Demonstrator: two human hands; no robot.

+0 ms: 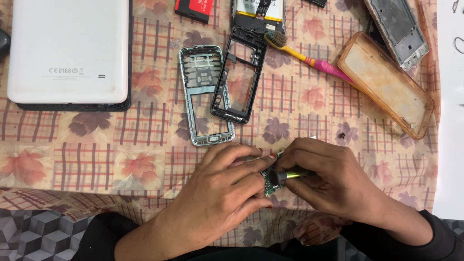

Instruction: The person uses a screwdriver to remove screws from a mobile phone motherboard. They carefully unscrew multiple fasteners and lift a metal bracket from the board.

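Note:
My left hand [224,186] presses down on a small green circuit board [268,184] at the near edge of the table, covering most of it. My right hand [333,181] grips a screwdriver with a yellow-green handle and dark cap [289,175], its tip hidden between my fingers over the board. Just beyond my hands lie a silver-blue phone front frame with keypad holes [203,94] and a black phone middle frame [239,77].
A white tablet lies face down [67,50] at the far left. A pink-and-yellow toothbrush [309,60], an orange translucent phone case [386,82], a grey phone housing [398,29] and a phone with its battery showing [256,12] lie further back on the floral tablecloth [96,159].

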